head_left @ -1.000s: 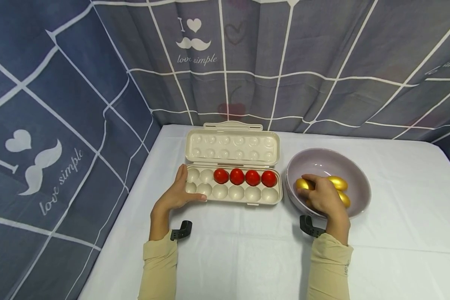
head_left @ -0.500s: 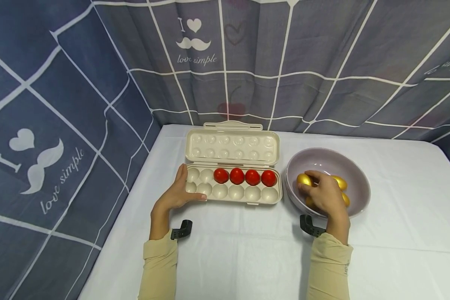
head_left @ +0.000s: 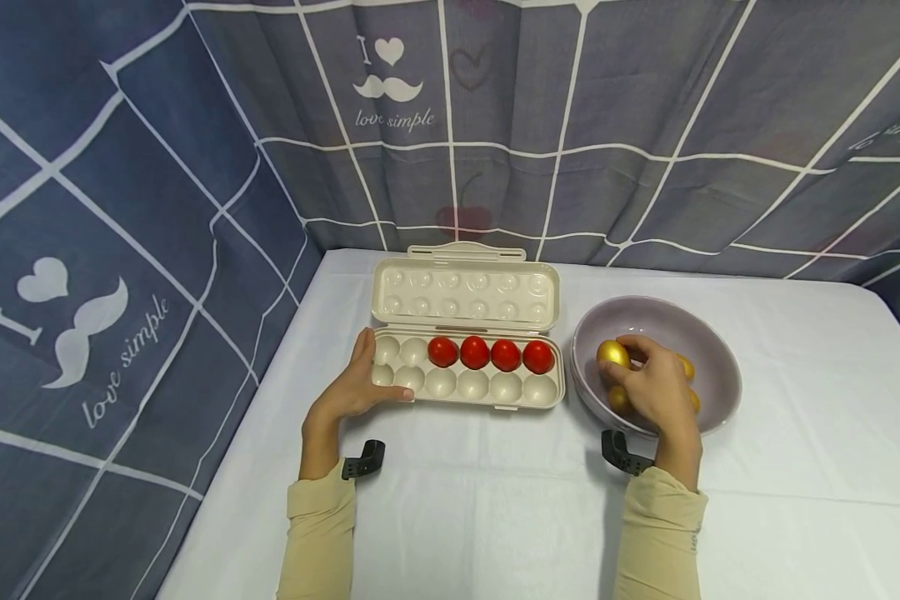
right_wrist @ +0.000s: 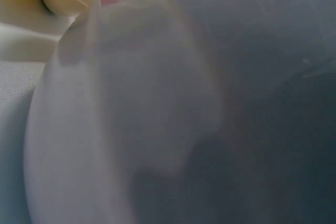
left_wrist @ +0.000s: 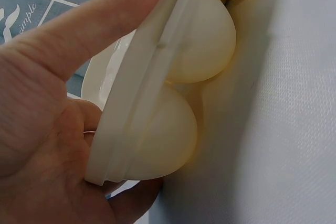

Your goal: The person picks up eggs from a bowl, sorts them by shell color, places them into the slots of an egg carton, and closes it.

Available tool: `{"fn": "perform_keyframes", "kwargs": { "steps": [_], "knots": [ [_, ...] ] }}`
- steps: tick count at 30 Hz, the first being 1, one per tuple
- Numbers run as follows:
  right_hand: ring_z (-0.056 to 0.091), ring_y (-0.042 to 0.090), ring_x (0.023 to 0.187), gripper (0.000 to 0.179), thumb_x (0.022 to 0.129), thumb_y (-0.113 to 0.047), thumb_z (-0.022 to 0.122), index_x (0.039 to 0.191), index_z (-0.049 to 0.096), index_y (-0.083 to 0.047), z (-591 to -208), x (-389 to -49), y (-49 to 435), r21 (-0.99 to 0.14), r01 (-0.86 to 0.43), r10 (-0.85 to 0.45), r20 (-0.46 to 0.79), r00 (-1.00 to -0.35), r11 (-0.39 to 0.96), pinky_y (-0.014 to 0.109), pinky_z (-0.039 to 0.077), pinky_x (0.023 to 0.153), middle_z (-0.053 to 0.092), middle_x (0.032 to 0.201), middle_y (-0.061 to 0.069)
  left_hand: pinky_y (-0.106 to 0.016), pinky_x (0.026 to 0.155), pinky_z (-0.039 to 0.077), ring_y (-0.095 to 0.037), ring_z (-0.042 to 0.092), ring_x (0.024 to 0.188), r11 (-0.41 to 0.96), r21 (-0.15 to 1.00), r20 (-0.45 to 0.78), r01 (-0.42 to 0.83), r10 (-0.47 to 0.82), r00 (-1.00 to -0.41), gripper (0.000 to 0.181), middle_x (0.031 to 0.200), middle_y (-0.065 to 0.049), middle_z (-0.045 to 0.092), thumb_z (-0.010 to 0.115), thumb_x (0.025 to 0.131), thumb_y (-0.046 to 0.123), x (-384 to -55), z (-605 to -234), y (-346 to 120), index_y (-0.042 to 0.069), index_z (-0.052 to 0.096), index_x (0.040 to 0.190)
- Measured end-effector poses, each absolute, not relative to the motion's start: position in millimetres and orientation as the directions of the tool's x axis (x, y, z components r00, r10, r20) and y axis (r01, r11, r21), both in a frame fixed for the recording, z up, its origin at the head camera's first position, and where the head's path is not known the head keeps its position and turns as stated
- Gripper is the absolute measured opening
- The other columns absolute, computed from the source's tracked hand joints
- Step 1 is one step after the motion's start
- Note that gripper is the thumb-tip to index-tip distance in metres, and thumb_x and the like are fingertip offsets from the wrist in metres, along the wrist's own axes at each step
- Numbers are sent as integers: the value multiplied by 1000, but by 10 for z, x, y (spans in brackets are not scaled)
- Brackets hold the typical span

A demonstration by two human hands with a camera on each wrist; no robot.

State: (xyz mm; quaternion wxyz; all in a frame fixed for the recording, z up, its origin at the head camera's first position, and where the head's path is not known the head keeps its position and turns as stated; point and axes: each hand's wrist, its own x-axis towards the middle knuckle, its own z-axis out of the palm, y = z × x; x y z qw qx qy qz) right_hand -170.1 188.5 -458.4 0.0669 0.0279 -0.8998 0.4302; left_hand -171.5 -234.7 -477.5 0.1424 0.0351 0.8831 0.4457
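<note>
A cream plastic egg tray (head_left: 441,397) lies with its lid (head_left: 465,292) folded back. Several red eggs (head_left: 474,353) fill part of its rear row; the front row's cups hold nothing. My left hand (head_left: 352,387) grips the tray's left end, thumb along the front rim and fingers round the end, as the left wrist view also shows. On the right, my right hand (head_left: 656,387) is inside a mauve bowl (head_left: 712,358) and pinches a golden egg (head_left: 612,354) between thumb and fingers. Other golden eggs (head_left: 619,402) lie beneath and behind this hand, partly hidden. The right wrist view shows mostly the bowl's wall (right_wrist: 131,103).
A white cloth (head_left: 472,508) covers the table. Dark blue curtains (head_left: 510,125) with white lines hang behind and at the left. A black wrist strap mount (head_left: 363,460) sits on the left wrist, and another strap mount (head_left: 624,452) on the right one.
My right hand has lifted the golden egg slightly inside the bowl, uncovering another egg below it. The left hand and the tray have stayed in place.
</note>
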Motion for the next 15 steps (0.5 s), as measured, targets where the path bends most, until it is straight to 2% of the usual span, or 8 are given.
{"fn": "perform_keyframes", "kwargs": {
  "steps": [6, 9, 15],
  "knots": [
    [62, 35, 101, 42, 88, -22, 75, 119, 64, 4, -4544, -1685, 1880, -743, -81, 55, 157, -986, 665, 35, 42, 83, 67, 112, 23, -52, 117, 0, -30, -15, 147, 592, 804, -210, -57, 193, -958, 129, 161, -19, -19, 86, 75, 29, -1720, -4768, -2343, -5, -12, 152],
    [63, 35, 100, 45, 88, -28, 76, 119, 66, 1, -4519, -1670, 1868, -736, -67, 88, 169, -982, 673, 38, 41, 82, 69, 111, 22, -52, 117, 0, -30, -15, 147, 592, 804, -206, -53, 193, -959, 130, 161, -20, -19, 86, 75, 29, -1719, -4768, -2340, -5, -12, 152],
    [65, 33, 97, 45, 86, -29, 78, 119, 67, 0, -4502, -1658, 1841, -753, -55, 138, 191, -972, 655, 28, 43, 79, 70, 110, 20, -52, 117, 0, -30, -15, 147, 595, 802, -212, -60, 188, -959, 130, 161, -20, -19, 86, 75, 28, -1714, -4784, -2344, -5, -12, 153]
  ]
}}
